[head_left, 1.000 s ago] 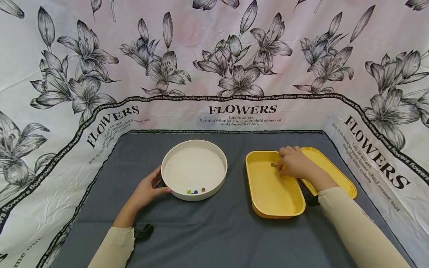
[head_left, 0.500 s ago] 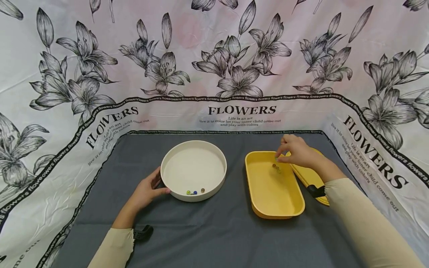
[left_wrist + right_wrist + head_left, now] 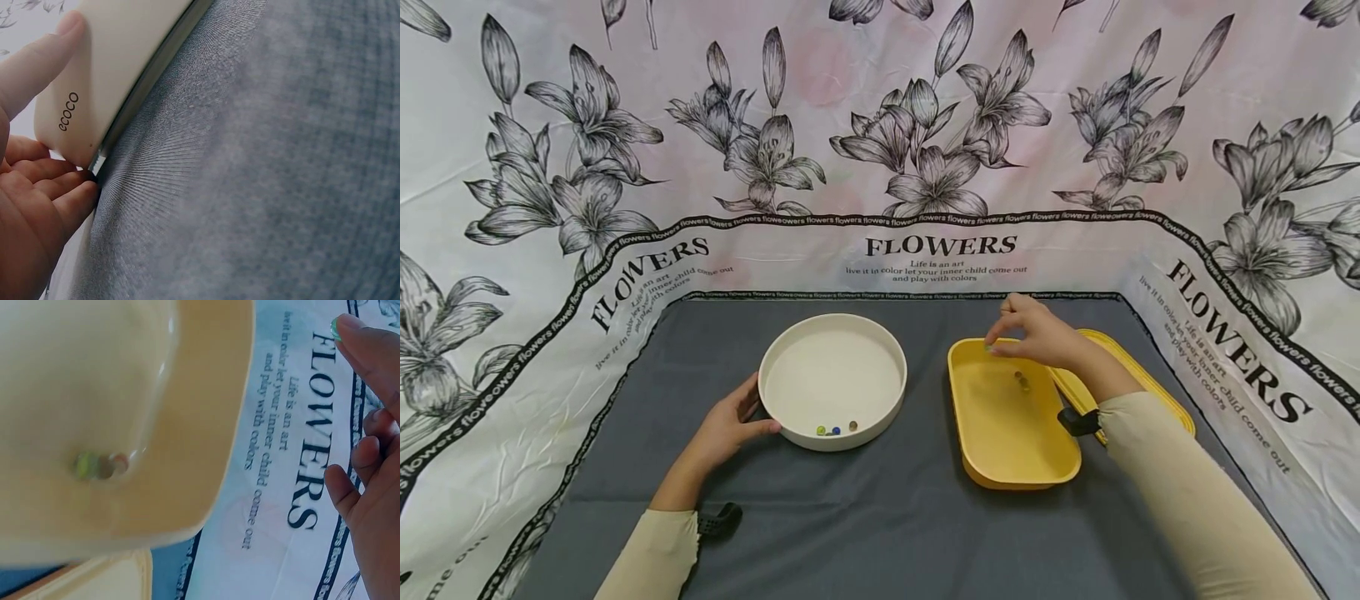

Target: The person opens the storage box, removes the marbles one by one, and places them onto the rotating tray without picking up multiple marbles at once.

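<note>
My left hand (image 3: 726, 429) rests against the near left side of a round cream tray (image 3: 835, 367); in the left wrist view the thumb (image 3: 47, 59) lies straight on its outer wall, and the other fingers touch near its base. Several small marbles lie near the tray's front wall, among them a yellow-green marble (image 3: 821, 431) and a blue marble (image 3: 836, 431). Over the far edge of a yellow box (image 3: 1018, 442), my right hand (image 3: 1033, 329) pinches a greenish marble (image 3: 335, 329) between thumb and forefinger. A few more marbles (image 3: 100, 465) sit inside the box's far end.
A yellow lid (image 3: 1150, 379) lies on the grey cloth (image 3: 865, 525) to the right of the box, partly under my right forearm. Behind stands a white flower-printed cloth (image 3: 940, 183). Dark straps (image 3: 720, 521) circle both wrists.
My right hand has come up out of the yellow box with a marble and moved left over the box's far edge. The left hand and the round tray have stayed in place.
</note>
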A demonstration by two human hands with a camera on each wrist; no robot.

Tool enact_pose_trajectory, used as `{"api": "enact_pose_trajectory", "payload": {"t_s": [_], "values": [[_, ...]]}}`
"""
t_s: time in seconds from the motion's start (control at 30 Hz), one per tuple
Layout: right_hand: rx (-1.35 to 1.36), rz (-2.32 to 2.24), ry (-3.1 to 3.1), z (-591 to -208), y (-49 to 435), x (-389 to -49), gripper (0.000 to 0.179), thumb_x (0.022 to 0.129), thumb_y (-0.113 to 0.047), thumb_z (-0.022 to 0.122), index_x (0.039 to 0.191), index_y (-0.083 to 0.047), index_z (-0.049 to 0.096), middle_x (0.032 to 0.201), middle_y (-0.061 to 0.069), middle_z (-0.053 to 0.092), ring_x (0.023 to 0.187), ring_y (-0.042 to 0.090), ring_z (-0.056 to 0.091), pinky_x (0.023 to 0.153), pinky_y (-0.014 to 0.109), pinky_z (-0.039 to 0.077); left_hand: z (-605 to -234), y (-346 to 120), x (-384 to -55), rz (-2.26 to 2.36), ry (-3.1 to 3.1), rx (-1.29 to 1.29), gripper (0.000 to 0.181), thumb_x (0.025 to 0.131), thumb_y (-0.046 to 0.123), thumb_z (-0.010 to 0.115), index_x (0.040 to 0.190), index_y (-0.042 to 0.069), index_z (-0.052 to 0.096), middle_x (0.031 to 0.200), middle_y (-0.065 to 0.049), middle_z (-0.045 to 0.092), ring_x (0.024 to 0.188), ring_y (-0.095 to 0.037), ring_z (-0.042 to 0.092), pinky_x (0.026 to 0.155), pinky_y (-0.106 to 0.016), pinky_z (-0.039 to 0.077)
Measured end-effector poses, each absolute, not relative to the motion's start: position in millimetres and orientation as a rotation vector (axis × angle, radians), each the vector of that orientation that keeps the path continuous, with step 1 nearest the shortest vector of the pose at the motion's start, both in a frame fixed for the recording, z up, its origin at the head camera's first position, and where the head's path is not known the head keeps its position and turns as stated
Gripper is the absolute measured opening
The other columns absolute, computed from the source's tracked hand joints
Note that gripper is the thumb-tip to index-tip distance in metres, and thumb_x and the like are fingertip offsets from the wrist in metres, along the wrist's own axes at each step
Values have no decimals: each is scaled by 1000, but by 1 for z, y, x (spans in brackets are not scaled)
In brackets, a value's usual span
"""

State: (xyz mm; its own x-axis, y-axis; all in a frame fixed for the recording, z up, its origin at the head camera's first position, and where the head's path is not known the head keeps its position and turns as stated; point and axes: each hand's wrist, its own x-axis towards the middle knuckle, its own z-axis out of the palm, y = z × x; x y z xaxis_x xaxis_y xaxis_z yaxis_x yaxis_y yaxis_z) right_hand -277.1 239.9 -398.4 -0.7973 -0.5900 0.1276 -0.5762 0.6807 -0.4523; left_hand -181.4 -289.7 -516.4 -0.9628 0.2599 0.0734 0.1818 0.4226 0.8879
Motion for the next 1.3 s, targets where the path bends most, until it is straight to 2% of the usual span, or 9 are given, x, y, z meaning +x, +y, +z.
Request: {"api": "enact_pose_trajectory", "payload": {"t_s": [0.23,0.43,0.7,1.1,1.3], "values": [[-1032,-854,2775,-390,218,-280,15,91,-23,81,102,-14,82,93,6,28,95,25,31,75,43,21,-516,-291,-180,1613,2568,408,106,85,25,86,165,7,19,168,-18,25,153,-37,29,123,-46,32],[-1056,-932,2724,-387,201,-283,14,92,-23,80,103,-16,81,94,3,25,97,23,31,77,44,22,-518,-292,-181,1642,2549,424,105,85,25,86,164,7,19,168,-17,24,154,-36,27,124,-45,30],[-1076,-984,2682,-384,176,-286,10,91,-20,81,101,-20,81,96,5,30,99,24,32,77,44,24,-520,-293,-180,1628,2560,429,106,85,26,86,165,6,19,168,-17,24,154,-37,26,124,-46,31],[-1146,-997,2656,-386,137,-294,12,90,-20,82,101,-19,82,99,5,35,99,23,31,78,42,24,-517,-295,-181,1632,2548,409,107,85,26,86,165,7,18,169,-17,23,154,-37,26,124,-47,32],[-1157,-985,2628,-389,119,-298,14,89,-17,82,104,-14,82,98,4,34,100,27,32,78,41,24,-517,-294,-181,1626,2548,407,108,84,27,87,165,7,17,169,-17,23,154,-37,27,124,-49,32]]}}
